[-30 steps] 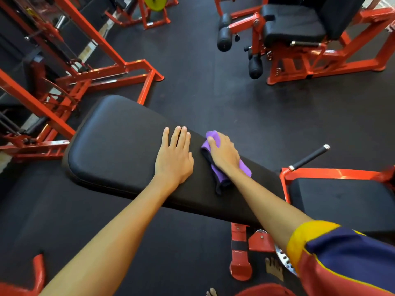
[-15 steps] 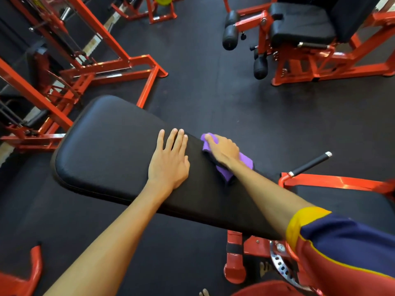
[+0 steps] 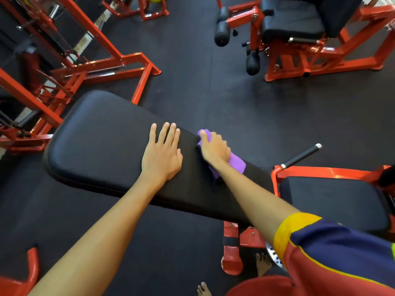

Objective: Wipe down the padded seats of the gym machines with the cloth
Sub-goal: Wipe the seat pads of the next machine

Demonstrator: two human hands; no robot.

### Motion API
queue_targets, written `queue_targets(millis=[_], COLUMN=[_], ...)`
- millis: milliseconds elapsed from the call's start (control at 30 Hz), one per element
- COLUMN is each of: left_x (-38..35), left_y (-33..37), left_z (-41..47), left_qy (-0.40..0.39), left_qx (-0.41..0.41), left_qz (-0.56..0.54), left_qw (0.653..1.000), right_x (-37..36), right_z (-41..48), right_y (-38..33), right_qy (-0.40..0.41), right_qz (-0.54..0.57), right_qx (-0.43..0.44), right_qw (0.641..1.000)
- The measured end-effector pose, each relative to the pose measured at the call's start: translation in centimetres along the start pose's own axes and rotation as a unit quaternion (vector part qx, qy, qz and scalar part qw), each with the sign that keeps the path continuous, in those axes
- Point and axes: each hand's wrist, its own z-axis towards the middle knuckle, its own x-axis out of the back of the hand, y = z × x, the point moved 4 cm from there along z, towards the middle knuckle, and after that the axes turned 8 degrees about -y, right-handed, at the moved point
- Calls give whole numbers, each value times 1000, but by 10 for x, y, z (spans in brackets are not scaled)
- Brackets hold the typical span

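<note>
A long black padded bench back (image 3: pixel 102 146) runs from the upper left to the lower right in the head view. My left hand (image 3: pixel 162 154) lies flat on it, fingers straight and close together. Just to its right, my right hand (image 3: pixel 214 148) presses a folded purple cloth (image 3: pixel 236 163) onto the far edge of the pad, with the fingers bent over that edge. The cloth shows beyond the fingertips and beside the wrist. A smaller black seat pad (image 3: pixel 333 201) sits at the right, on the same red frame.
A red-framed machine with a black seat and roller pads (image 3: pixel 292 22) stands at the upper right. Red cable-machine frames (image 3: pixel 92 67) fill the left. A black-grip handle (image 3: pixel 301 157) sticks out behind the bench. Dark rubber floor (image 3: pixel 213 86) lies between. My bare feet show at the bottom.
My right hand with the cloth has slid a little along the pad's far edge, toward the upper left and back. The left hand has stayed flat on the pad. The view shifted slightly.
</note>
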Motion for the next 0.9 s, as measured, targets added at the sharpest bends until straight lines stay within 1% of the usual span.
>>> queue_targets(millis=[33, 100, 167, 233, 300, 367, 433, 467, 500, 600, 700, 767, 800, 900], left_x=[0, 0, 1, 2, 2, 3, 3, 3, 2, -1, -1, -1, -1, -1], left_y=[0, 0, 1, 0, 0, 1, 1, 1, 1, 4, 6, 4, 4, 6], left_z=[0, -1, -1, -2, -2, -3, -4, -4, -4, -4, -5, -6, -7, -11], left_qy=[-1, -3, -5, -5, -5, -6, -9, -10, -10, -11, -15, -12, -14, -28], left_qx=[0, -1, -3, -3, -4, -9, -15, -20, -25, -48, -58, -57, -56, -59], left_qz=[3, 13, 20, 16, 7, 5, 3, -1, -4, -9, -13, -21, -22, -8], left_qw=[1000, 1000, 1000, 1000, 1000, 1000, 1000, 1000, 1000, 999, 998, 998, 998, 998], right_x=[-5, -15, -21, -25, -19, -11, -3, -3, -5, -21, -34, -36, -34, -22], right_z=[-11, -44, -78, -97, -90, -70, -57, -56, -60, -103, -147, -159, -156, -138], right_y=[-11, -19, -5, 29, 66, 86, 79, 67, 53, 26, 45, 77, 94, 122], right_qy=[14, 18, 4, 9, 18, 23, 23, 21, 16, 10, 16, 30, 36, 69], right_qz=[10, 17, -18, -58, -50, -9, 55, 71, 67, 24, -1, 3, 10, 56], right_qx=[29, 107, 175, 200, 164, 80, -6, -19, -7, 90, 156, 149, 128, 20], right_qw=[999, 994, 984, 978, 985, 996, 998, 997, 998, 996, 988, 988, 991, 996])
